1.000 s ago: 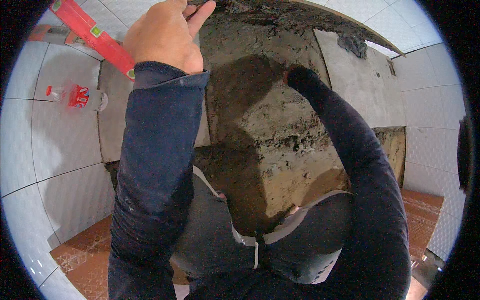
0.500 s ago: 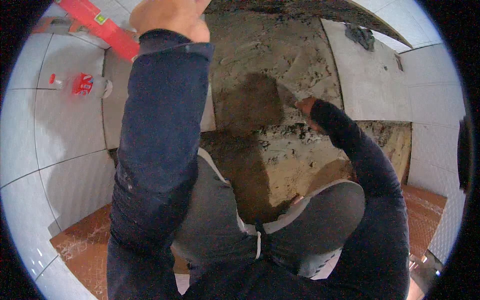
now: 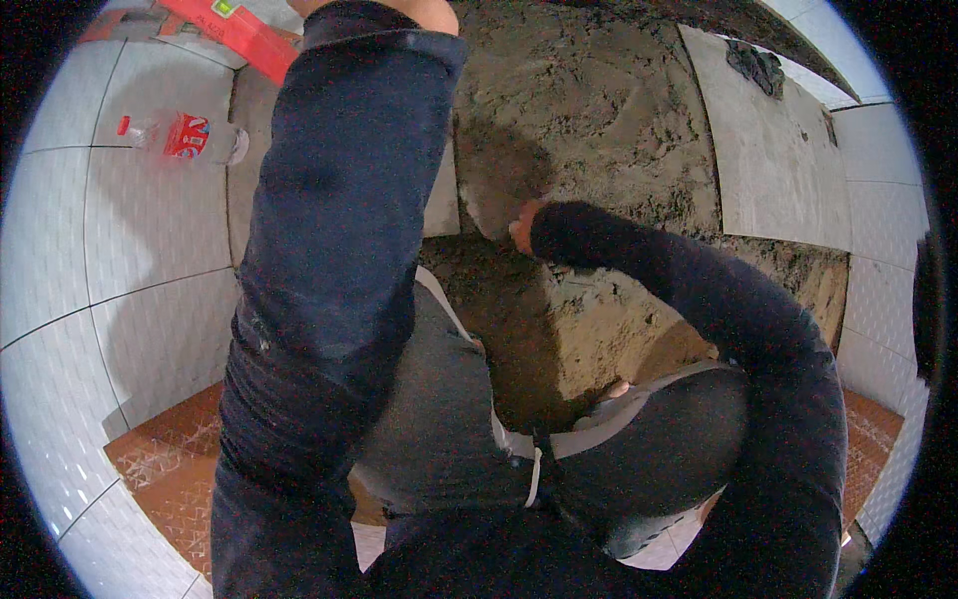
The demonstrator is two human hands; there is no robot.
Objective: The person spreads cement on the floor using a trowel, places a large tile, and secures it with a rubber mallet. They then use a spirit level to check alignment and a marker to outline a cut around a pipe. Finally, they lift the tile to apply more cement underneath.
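Observation:
My right hand (image 3: 524,228) is closed around the handle of a trowel, its handle mostly hidden by my fingers. The trowel's grey blade (image 3: 489,207) lies low over the wet mortar bed (image 3: 609,110), close to the edge of a grey tile at left. Only the wrist and heel of my left hand (image 3: 437,14) show at the top edge; its fingers are out of the picture, so what it holds or rests on cannot be seen.
A red spirit level (image 3: 249,38) lies at the upper left. Nearby is a clear plastic bottle (image 3: 188,136) with a red label. A pale tile (image 3: 773,150) with a dark lump (image 3: 755,68) sits right of the mortar. White wall tiles (image 3: 160,220) stand at both sides.
My right hand has swept the trowel leftward across the mortar, toward the left tile's edge. The view has shifted, so my left hand now sits higher and is more cut off.

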